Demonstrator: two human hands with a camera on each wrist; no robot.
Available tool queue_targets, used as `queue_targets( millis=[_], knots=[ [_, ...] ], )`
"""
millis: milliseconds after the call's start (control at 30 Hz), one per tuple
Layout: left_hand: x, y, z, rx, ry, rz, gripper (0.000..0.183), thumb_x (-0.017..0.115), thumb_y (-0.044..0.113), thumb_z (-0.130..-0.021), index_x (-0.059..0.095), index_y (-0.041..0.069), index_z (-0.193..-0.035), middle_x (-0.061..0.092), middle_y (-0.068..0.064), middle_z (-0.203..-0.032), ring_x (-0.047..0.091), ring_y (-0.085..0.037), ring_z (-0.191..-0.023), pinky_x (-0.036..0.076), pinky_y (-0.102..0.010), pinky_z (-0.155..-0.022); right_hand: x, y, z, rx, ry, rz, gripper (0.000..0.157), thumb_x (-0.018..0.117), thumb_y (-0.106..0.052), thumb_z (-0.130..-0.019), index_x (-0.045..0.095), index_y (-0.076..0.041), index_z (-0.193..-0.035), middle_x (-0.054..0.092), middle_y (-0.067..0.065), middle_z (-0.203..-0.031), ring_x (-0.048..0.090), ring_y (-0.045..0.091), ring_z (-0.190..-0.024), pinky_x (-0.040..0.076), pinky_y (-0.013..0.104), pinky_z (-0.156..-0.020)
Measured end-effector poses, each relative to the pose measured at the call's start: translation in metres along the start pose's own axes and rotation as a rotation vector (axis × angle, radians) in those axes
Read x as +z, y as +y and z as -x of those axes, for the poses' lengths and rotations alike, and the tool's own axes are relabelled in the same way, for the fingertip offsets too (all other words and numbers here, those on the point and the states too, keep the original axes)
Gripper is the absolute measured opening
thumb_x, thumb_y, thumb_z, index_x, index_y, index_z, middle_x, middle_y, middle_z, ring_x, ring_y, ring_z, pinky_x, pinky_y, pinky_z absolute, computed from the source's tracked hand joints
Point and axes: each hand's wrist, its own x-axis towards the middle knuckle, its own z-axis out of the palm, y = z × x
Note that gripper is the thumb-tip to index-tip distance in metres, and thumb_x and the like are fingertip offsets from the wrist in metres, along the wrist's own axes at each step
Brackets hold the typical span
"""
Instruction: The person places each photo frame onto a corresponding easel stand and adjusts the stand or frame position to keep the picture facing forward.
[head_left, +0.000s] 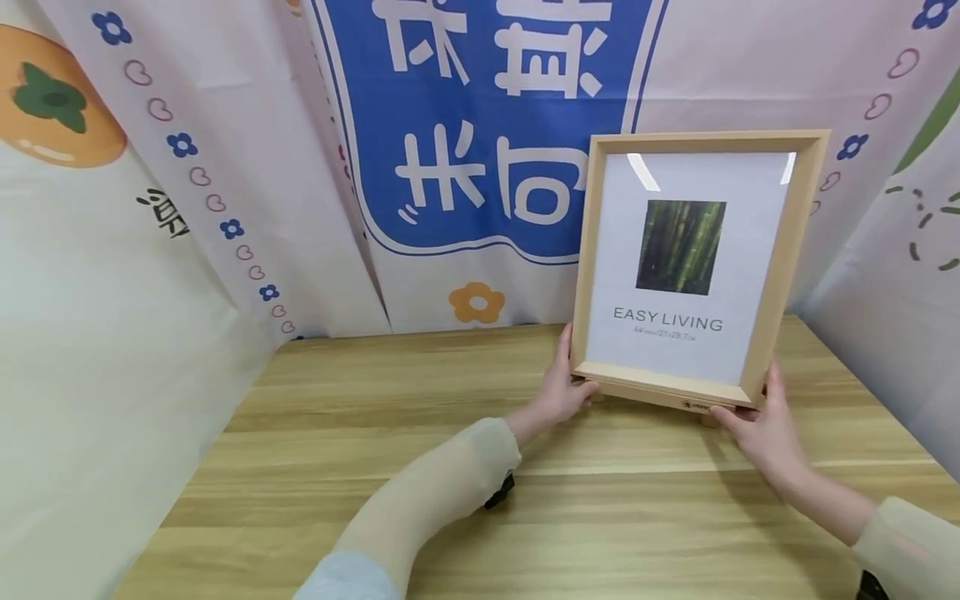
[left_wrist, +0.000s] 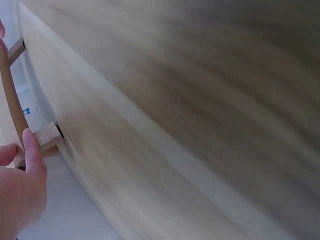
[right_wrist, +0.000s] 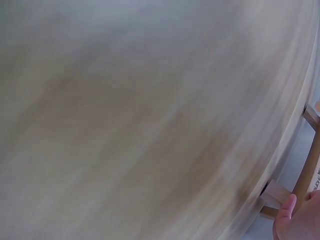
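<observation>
A light wood picture frame (head_left: pixel 780 275) with a bamboo picture and "EASY LIVING" on its sheet leans upright on a small wooden easel (head_left: pixel 648 397). In the head view my left hand (head_left: pixel 557 390) grips the easel's ledge at the frame's lower left corner, thumb in front and fingers along the side. My right hand (head_left: pixel 768 429) holds the lower right corner likewise, its thumb on the ledge. Short easel legs show beside the left hand (left_wrist: pixel 22 200) in the left wrist view and beside the right hand (right_wrist: pixel 300 220) in the right wrist view. The easel's back is hidden.
The wood-grain table (head_left: pixel 375 417) spreads in front and to the left. Behind it hangs a printed cloth (head_left: pixel 480 275) with a blue panel and white characters, close behind the frame. More printed cloth hangs at both sides.
</observation>
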Motion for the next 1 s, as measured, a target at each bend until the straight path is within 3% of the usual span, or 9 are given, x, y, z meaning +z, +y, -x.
queue_targets(
  millis=[367,533,633,700,800,867,1000],
  knots=[
    [-0.032,-0.012,0.02,-0.01,0.066,0.036,0.108,0.06,-0.013,-0.077,-0.003,0.05,-0.137,0.031,-0.021,-0.135,0.059,-0.029,-0.073,0.053,-0.039,-0.052,0.027,-0.012,-0.01,-0.003,-0.109,-0.014,0.106,0.066,-0.003,-0.079,-0.016,-0.029,-0.142,0.019,0.036,-0.132,0.048,0.05,-0.096,0.047,0.013,-0.069],
    [-0.045,-0.014,0.03,-0.015,0.088,0.057,0.107,0.059,-0.014,-0.077,-0.003,0.05,-0.137,0.029,-0.018,-0.137,0.059,-0.029,-0.074,0.053,-0.041,-0.053,0.039,-0.017,-0.012,-0.003,-0.135,-0.029,0.107,0.067,-0.002,-0.078,-0.015,-0.026,-0.142,0.019,0.036,-0.132,0.049,0.051,-0.097,0.047,0.014,-0.071],
    [-0.054,-0.006,0.04,-0.009,0.095,0.065,0.104,0.057,-0.015,-0.078,-0.003,0.042,-0.141,0.026,-0.018,-0.139,0.058,-0.036,-0.074,0.053,-0.046,-0.055,0.047,-0.018,-0.013,-0.011,-0.149,-0.038,0.107,0.068,-0.003,-0.078,-0.015,-0.026,-0.142,0.021,0.036,-0.132,0.049,0.05,-0.097,0.048,0.018,-0.073],
    [-0.059,-0.006,0.044,-0.018,0.103,0.062,0.104,0.057,-0.015,-0.078,-0.004,0.042,-0.14,0.024,-0.018,-0.14,0.058,-0.039,-0.075,0.053,-0.046,-0.056,0.053,-0.019,-0.014,-0.018,-0.156,-0.041,0.107,0.068,-0.003,-0.078,-0.014,-0.026,-0.142,0.022,0.035,-0.131,0.051,0.049,-0.095,0.049,0.019,-0.072],
    [-0.066,-0.006,0.049,-0.043,0.119,0.039,0.105,0.058,-0.013,-0.079,-0.007,0.045,-0.139,0.021,-0.017,-0.142,0.058,-0.034,-0.077,0.053,-0.044,-0.057,0.06,-0.021,-0.015,-0.031,-0.161,-0.046,0.107,0.068,-0.003,-0.077,-0.012,-0.027,-0.143,0.024,0.034,-0.13,0.052,0.048,-0.094,0.05,0.022,-0.073],
    [-0.069,-0.015,0.049,-0.042,0.134,0.028,0.106,0.059,-0.01,-0.08,-0.007,0.051,-0.136,0.021,-0.016,-0.142,0.058,-0.027,-0.076,0.053,-0.04,-0.055,0.065,-0.022,-0.016,-0.038,-0.166,-0.056,0.106,0.068,-0.002,-0.077,-0.011,-0.027,-0.143,0.025,0.034,-0.129,0.053,0.046,-0.093,0.05,0.02,-0.072],
    [-0.077,-0.017,0.057,-0.032,0.145,0.024,0.104,0.058,-0.01,-0.081,-0.007,0.048,-0.137,0.02,-0.015,-0.142,0.058,-0.025,-0.076,0.053,-0.04,-0.055,0.073,-0.025,-0.018,-0.047,-0.183,-0.064,0.106,0.068,0.0,-0.076,-0.009,-0.026,-0.144,0.027,0.033,-0.129,0.053,0.045,-0.093,0.051,0.024,-0.072]
  ],
)
